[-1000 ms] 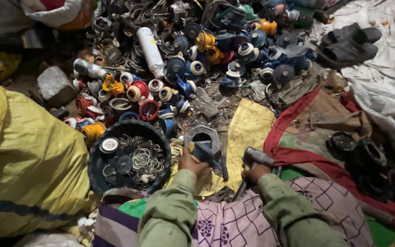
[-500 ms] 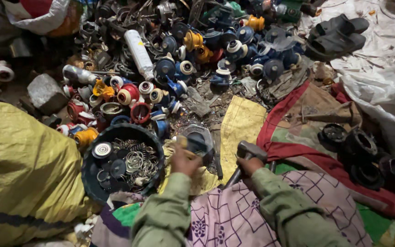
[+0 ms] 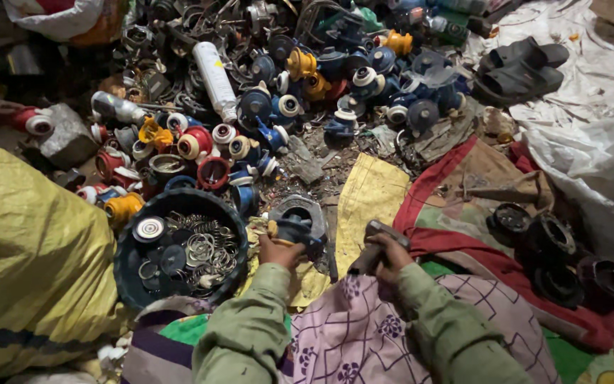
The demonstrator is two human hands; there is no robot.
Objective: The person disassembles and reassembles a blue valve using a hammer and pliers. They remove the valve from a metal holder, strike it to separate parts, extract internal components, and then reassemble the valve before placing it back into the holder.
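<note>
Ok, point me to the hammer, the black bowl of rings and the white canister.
hammer [image 3: 386, 232]: head view, on its metal head.
black bowl [image 3: 126, 274]: head view, on its left rim.
white canister [image 3: 214, 78]: head view, mid-body.

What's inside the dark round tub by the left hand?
The dark round tub holds metal rings and springs plus round discs. Whatever lies beneath them is covered.

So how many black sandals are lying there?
2. The black sandals sit together at the top right on the white sheet: one sandal in front, the other sandal right beside it, touching. More could be hidden under the pile.
</note>
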